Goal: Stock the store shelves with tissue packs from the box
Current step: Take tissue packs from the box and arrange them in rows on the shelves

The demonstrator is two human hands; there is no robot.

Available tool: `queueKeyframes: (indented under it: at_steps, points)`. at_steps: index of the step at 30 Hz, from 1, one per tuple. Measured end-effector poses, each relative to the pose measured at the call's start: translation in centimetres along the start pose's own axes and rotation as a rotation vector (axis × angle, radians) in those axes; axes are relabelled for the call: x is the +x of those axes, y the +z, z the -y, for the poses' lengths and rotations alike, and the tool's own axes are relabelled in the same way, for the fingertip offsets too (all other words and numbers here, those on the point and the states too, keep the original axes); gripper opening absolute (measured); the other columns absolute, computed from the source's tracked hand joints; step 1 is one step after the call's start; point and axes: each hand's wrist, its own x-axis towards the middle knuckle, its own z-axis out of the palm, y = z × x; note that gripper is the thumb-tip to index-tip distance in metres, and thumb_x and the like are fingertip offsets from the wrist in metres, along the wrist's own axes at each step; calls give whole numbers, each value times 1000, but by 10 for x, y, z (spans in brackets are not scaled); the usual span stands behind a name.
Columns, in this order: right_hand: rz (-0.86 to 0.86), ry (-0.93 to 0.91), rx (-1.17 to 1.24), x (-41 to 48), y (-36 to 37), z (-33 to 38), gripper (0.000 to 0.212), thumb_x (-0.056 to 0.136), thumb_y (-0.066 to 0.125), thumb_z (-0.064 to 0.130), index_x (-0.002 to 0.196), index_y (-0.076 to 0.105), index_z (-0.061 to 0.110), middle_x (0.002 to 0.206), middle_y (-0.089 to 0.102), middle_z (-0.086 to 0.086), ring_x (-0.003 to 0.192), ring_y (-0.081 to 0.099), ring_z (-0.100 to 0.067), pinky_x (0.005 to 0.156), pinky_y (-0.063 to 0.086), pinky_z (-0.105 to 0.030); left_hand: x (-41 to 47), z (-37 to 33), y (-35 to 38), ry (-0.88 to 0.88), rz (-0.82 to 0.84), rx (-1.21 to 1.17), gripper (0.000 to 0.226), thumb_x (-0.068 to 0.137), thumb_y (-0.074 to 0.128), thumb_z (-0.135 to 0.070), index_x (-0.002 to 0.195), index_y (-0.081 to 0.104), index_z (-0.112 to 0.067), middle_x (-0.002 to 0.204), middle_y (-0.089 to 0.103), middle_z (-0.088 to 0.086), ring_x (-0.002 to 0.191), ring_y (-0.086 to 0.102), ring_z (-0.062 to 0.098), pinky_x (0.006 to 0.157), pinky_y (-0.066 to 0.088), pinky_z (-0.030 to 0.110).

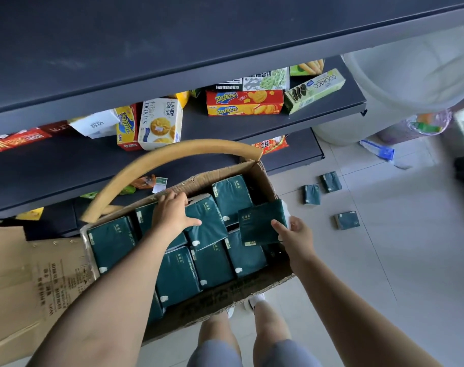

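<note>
Right hand [295, 235] pinches a raised pack [261, 223] above the box's [225, 296] right end; left hand [172, 211] grips a far-row pack [209, 230] inside.

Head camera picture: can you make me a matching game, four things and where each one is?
Things:
1. red and yellow cardboard biscuit box
2. small dark green tissue pack lying alone
3. lifted dark green tissue pack
4. left hand

Places:
A. held by the right hand
B. on the pale tiled floor
C. on the dark metal shelf
D. on packs inside the brown cardboard box

Pairs: 1-C, 2-B, 3-A, 4-D.
</note>
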Motion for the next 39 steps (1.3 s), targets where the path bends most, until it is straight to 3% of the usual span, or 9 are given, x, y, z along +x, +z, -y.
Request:
queueKeyframes:
  at_steps: [8, 13, 17, 23, 25, 27, 30, 34, 39]
  points:
    - [85, -47, 72, -14, 0, 32, 14, 87, 66, 22, 88, 58, 10, 94, 63, -20, 88, 61, -29, 87, 52, -47, -31, 11, -22, -60, -54, -439, 49, 73, 80, -28, 87, 35, -15, 78, 41, -2, 73, 40, 19, 57, 29, 32]
    - [95, -111, 86, -33, 3, 56, 31, 87, 66, 25, 96, 59, -4, 90, 62, -26, 79, 58, -28, 82, 53, -52, -56, 26, -46, -107, -104, -702, 60, 72, 82, -19, 116, 42, -12, 112, 46, 0, 102, 47, 20, 83, 37, 29]
    - [145, -188, 103, -46, 4, 70, 36, 85, 68, 29, 95, 62, -4, 85, 60, -24, 78, 58, -30, 74, 50, -40, -80, 37, -67, -155, -100, -868, 53, 75, 80, -22, 120, 53, -12, 111, 60, 0, 101, 58, 20, 88, 44, 30]
    - [140, -266, 209, -74, -1, 120, 38, 85, 70, 24, 93, 57, -11, 86, 60, -14, 79, 63, -22, 57, 53, -19, -126, 43, -115, -201, -379, -1095, 34, 77, 78, -25, 100, 56, -13, 101, 66, 5, 80, 64, 21, 77, 52, 35]
    - [173, -325, 222, -87, -4, 140, 24, 86, 69, 22, 80, 62, 0, 85, 64, -16, 75, 63, -20, 62, 57, -24, -145, 42, -130, -173, -448, -1149, 30, 79, 76, -26, 98, 56, -14, 96, 66, 4, 81, 65, 23, 65, 50, 30]
    - [208, -358, 225, -101, -8, 158, 29, 85, 70, 27, 76, 60, 2, 93, 63, -28, 82, 63, -26, 82, 57, -42, -165, 40, -145, -121, -518, -1220, 22, 81, 74, -22, 92, 56, -16, 90, 65, 2, 76, 64, 17, 54, 47, 23]
    - [285, -411, 224, -126, -13, 181, 34, 85, 69, 30, 90, 61, -3, 105, 63, -30, 96, 65, -41, 88, 52, -53, -199, 38, -165, -80, -616, -1276, 21, 81, 74, -23, 94, 59, -18, 90, 65, -2, 77, 62, 12, 66, 51, 26]
    - [349, -474, 258, -165, -18, 212, 26, 91, 61, 27, 78, 56, 5, 87, 63, -10, 82, 64, -21, 63, 54, -22, -239, 39, -187, -19, -731, -1413, 20, 83, 72, -18, 97, 59, -13, 99, 66, 4, 85, 63, 15, 68, 49, 26]
    - [436, -571, 391, -216, -25, 252, 24, 94, 58, 20, 72, 52, 11, 86, 62, -5, 79, 60, -12, 75, 53, -25, -292, 37, -221, 29, -914, -1534, 28, 84, 71, -16, 106, 55, -8, 102, 65, 7, 91, 65, 21, 74, 53, 28]
